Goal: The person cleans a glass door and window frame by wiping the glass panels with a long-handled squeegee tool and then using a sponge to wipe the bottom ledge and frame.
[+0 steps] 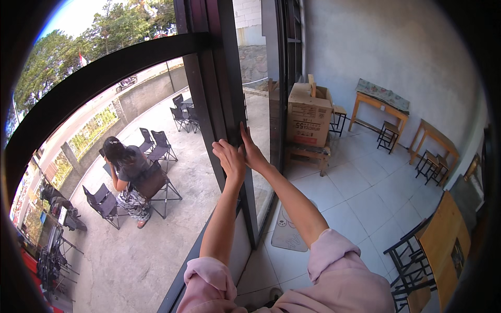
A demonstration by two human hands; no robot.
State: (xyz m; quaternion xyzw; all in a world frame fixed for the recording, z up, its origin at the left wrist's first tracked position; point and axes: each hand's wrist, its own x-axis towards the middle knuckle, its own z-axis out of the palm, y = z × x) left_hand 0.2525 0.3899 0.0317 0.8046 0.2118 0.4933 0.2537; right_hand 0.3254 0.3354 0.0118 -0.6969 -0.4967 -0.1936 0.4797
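My left hand (231,159) is on a dark frame post (229,90) between the glass panels, its fingers bent over the post's face. Right beside it, my right hand (254,153) holds the post's right edge with its fingers pointing upward. The two hands meet at about the same height, and parts of the fingers and palms are hidden. Whether a small object lies between them cannot be seen. A dark crossbar (117,56) joins the post from the left, above a large glass pane.
Inside are a cardboard box (309,121) on a low wooden stand (307,152), a floor mat (289,231), wooden tables (381,102) and a tilted wooden tabletop (442,250). Outside, a person (127,172) sits among folding chairs (162,144) on concrete (129,266). A motorcycle (66,211) stands at left.
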